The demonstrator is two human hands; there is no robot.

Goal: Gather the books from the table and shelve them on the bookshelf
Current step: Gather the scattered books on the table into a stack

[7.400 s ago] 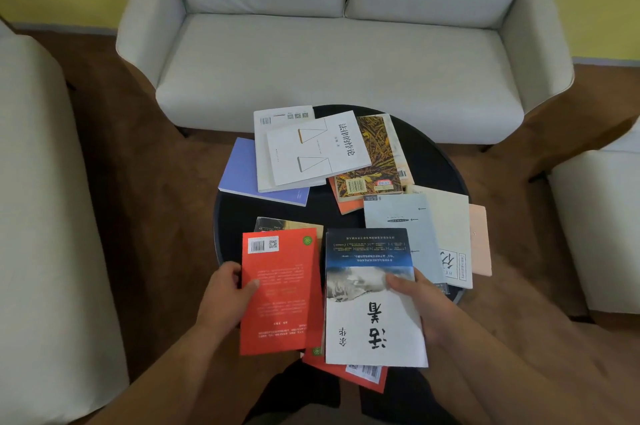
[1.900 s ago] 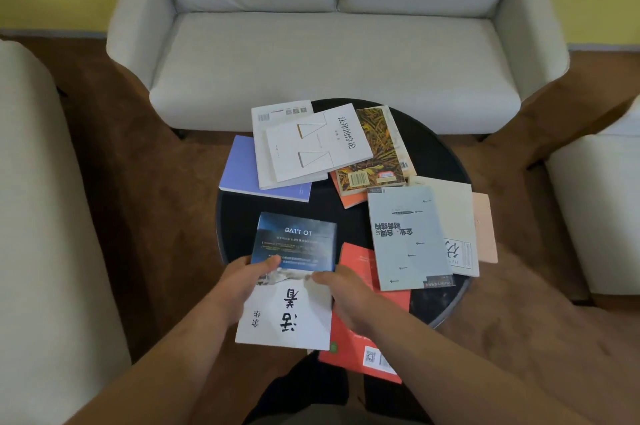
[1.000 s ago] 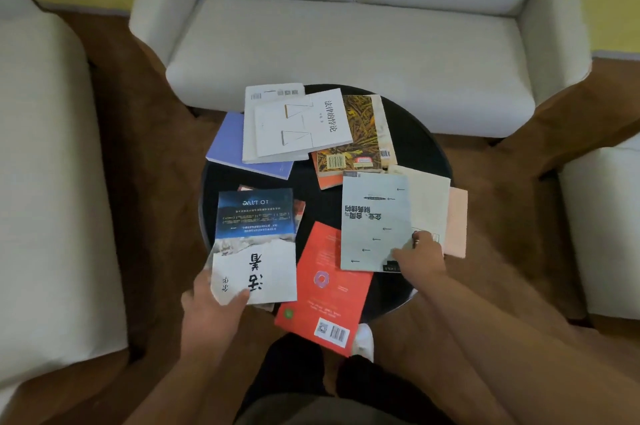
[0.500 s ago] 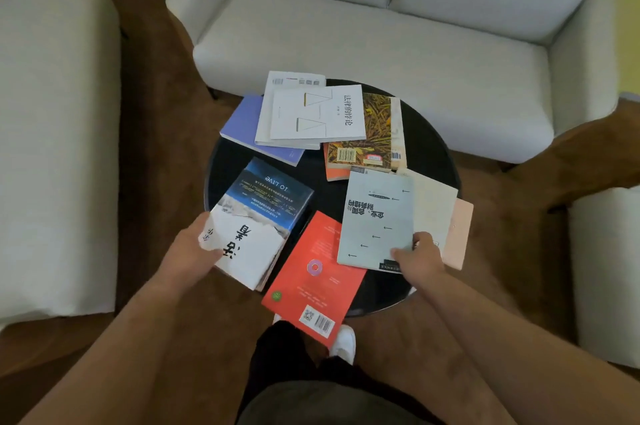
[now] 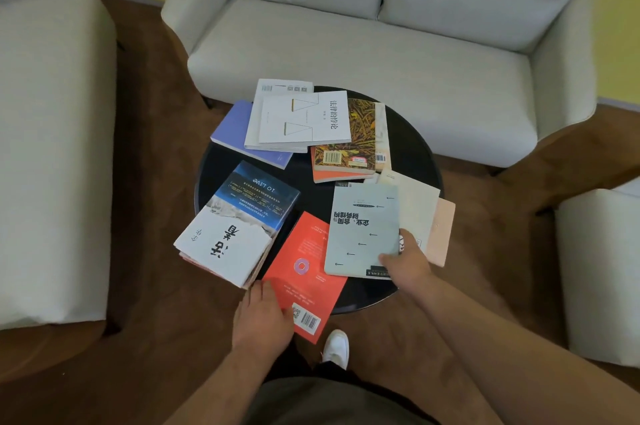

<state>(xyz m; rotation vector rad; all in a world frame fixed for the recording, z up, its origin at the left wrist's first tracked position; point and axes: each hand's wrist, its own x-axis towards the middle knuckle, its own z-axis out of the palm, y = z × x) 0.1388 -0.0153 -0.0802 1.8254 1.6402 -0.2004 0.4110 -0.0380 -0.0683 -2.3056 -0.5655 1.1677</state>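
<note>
Several books lie on a round black table (image 5: 311,182). A blue-and-white book (image 5: 239,227) tops a small pile overhanging the near-left rim. Beside it a red book (image 5: 304,265) sticks out over the near edge; my left hand (image 5: 263,313) grips its near-left corner, thumb on the cover. My right hand (image 5: 405,261) pinches the near-right corner of a pale green book (image 5: 363,227), which lies on a cream book (image 5: 419,202) and a pink one (image 5: 443,230). At the far side lie white books (image 5: 301,119), a purple book (image 5: 232,130) and a yellow-patterned book (image 5: 360,137). No bookshelf is in view.
A light grey sofa (image 5: 363,43) stands just behind the table. An armchair (image 5: 48,147) fills the left side and another seat (image 5: 599,268) the right. Brown carpet surrounds the table. My white shoe (image 5: 336,345) shows below the near rim.
My left hand has let go of the blue-and-white book, left on the pile at the near-left rim, and moved right onto the red book. My right hand stays on the pale green book.
</note>
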